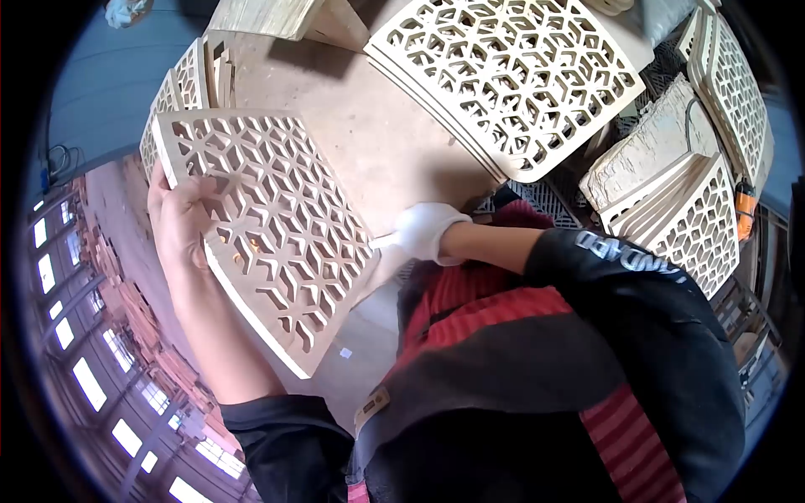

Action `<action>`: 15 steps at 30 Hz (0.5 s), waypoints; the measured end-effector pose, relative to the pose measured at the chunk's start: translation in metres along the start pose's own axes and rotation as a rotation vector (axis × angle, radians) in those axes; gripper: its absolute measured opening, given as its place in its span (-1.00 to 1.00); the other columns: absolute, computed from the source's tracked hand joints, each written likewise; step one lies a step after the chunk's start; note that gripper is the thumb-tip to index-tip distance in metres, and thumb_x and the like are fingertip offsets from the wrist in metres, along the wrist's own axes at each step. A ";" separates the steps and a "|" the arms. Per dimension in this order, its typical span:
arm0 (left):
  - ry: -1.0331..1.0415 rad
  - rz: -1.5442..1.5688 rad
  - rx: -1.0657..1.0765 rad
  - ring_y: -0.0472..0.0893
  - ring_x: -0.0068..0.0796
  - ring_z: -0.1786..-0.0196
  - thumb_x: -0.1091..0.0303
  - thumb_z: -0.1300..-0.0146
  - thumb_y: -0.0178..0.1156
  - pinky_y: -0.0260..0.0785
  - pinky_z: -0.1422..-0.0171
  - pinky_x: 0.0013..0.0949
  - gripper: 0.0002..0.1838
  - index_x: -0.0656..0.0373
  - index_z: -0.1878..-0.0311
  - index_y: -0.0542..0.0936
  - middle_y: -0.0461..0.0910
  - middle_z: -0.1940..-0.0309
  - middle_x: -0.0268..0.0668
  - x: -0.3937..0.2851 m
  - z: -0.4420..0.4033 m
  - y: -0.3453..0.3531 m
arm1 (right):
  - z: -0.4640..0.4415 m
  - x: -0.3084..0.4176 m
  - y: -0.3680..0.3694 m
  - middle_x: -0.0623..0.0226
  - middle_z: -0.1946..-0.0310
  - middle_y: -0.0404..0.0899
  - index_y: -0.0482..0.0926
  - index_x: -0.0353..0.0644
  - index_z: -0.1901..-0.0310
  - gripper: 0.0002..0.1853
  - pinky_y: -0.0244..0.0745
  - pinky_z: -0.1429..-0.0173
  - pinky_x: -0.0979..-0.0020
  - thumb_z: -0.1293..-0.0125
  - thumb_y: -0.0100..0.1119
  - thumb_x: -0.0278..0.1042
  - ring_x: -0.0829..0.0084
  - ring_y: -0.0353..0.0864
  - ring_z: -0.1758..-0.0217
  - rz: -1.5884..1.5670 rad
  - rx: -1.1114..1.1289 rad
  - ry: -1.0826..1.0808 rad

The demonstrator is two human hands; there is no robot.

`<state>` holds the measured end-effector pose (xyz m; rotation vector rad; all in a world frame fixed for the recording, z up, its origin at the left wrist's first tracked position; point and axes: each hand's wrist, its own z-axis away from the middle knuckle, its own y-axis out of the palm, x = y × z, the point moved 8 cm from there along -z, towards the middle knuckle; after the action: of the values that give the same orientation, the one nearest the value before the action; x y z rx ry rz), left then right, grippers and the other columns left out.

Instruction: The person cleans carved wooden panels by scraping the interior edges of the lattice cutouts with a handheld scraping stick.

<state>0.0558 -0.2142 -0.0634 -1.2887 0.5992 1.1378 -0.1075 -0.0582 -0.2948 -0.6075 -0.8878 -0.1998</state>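
A pale wooden lattice panel [281, 220] with cut-out geometric openings is held tilted at the left. My bare left hand [180, 214] grips its left edge, the thumb lying over the face. On the opposite side, my right hand [426, 233] wears a white glove and is closed beside the panel's right edge. A thin pale tip sticks out of the glove toward that edge; whether it is a finger or a small tool, I cannot make out.
A stack of lattice panels [511, 75] lies at the far side of the wooden worktable [369, 126]. More panels [696, 222] lean at the right, near a rough board [641, 151] and an orange tool [745, 210]. Wooden boards [268, 15] stand at the back left.
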 end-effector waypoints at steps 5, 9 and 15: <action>0.001 0.034 0.048 0.63 -0.40 0.29 0.66 0.08 -0.02 0.59 0.19 -0.34 -0.41 0.34 -0.16 0.47 0.60 0.25 -0.20 -0.010 0.006 0.017 | -0.001 0.018 -0.017 0.06 0.30 0.69 0.71 -0.19 0.28 -0.83 0.59 0.17 0.20 -0.09 0.17 -0.47 0.07 0.69 0.25 0.119 0.046 -0.029; 0.002 0.043 0.105 0.64 -0.39 0.29 0.67 0.10 0.00 0.57 0.21 -0.36 -0.41 0.34 -0.14 0.48 0.61 0.22 -0.18 -0.009 0.001 0.023 | -0.007 0.002 0.015 0.07 0.27 0.70 0.72 -0.19 0.26 -0.81 0.58 0.13 0.22 -0.14 0.15 -0.39 0.06 0.68 0.21 0.015 0.047 -0.024; -0.003 0.119 0.096 0.65 -0.38 0.29 0.70 0.10 -0.04 0.60 0.27 -0.34 -0.39 0.32 -0.16 0.48 0.62 0.23 -0.15 -0.014 0.008 0.032 | -0.008 0.006 -0.002 0.04 0.27 0.69 0.72 -0.21 0.23 -0.75 0.55 0.13 0.15 -0.22 0.09 -0.31 0.04 0.67 0.22 -0.023 0.070 0.083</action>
<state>0.0204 -0.2150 -0.0630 -1.1819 0.7276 1.1938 -0.0991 -0.0634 -0.2930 -0.5205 -0.8184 -0.2126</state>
